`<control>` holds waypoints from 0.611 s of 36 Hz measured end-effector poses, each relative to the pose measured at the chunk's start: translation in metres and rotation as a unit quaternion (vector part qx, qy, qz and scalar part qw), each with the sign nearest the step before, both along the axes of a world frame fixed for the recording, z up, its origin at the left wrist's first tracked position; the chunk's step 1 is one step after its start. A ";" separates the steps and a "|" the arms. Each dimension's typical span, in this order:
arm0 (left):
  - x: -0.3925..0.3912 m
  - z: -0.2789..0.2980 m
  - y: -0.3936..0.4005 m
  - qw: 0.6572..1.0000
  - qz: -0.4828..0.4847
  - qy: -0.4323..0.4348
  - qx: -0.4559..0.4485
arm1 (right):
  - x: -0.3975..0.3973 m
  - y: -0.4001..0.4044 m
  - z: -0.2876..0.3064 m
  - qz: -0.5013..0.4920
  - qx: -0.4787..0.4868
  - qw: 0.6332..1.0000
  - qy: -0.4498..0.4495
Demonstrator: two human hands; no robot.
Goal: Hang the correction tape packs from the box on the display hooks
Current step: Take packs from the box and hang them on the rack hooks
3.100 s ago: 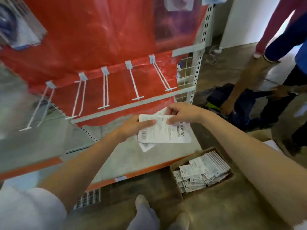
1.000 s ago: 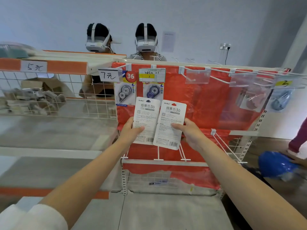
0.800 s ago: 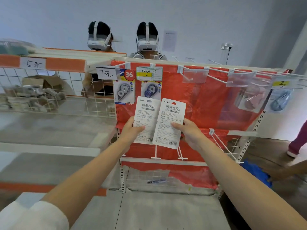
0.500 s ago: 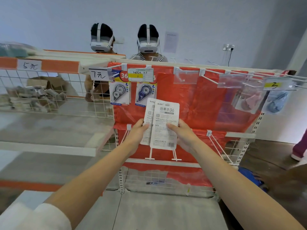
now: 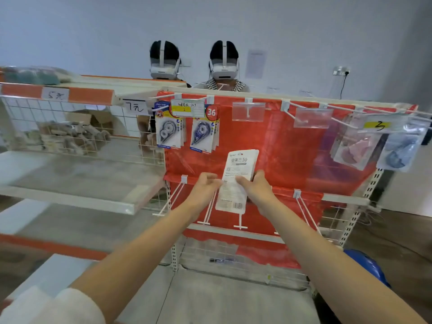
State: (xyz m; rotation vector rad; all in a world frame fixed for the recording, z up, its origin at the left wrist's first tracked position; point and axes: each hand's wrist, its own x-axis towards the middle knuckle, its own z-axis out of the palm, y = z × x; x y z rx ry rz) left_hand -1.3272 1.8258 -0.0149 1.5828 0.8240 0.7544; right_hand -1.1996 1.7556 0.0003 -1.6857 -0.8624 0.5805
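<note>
1. My left hand (image 5: pixel 203 191) and my right hand (image 5: pixel 256 190) are both raised in front of the red backing sheet (image 5: pixel 275 155) of the display rack.
2. Between them I hold the correction tape packs (image 5: pixel 237 178) upright, white backs toward me, barcode at the bottom; they sit stacked so closely that I cannot tell how many there are.
3. My right thumb lies across the front of the packs and the other fingers curl behind the right edge, pinching them.
4. My left fingertips are curled at the packs' left edge; the blur keeps me from telling whether they grip it or only touch it.
5. The packs hover in front of the lower row of display hooks (image 5: pixel 207 210), not on any of them.
6. On the upper row, at the left, hanging correction tape packs (image 5: pixel 168 129) already fill two hooks, under a yellow-striped price tag (image 5: pixel 187 108).
7. Empty clear tag holders (image 5: pixel 248 111) hang further right.
8. Two people in white headsets (image 5: pixel 224 71) stand behind the rack.
</note>
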 end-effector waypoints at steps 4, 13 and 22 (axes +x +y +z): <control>0.005 0.002 -0.015 0.994 -0.082 -0.023 -0.061 | -0.005 -0.005 0.005 0.084 -0.025 0.990 -0.106; 0.004 0.007 -0.024 0.975 -0.069 -0.178 -0.117 | 0.001 -0.025 0.009 0.192 0.024 0.969 -0.155; 0.003 0.006 -0.035 0.974 -0.002 -0.196 -0.110 | 0.026 -0.038 0.004 0.129 0.049 0.984 -0.112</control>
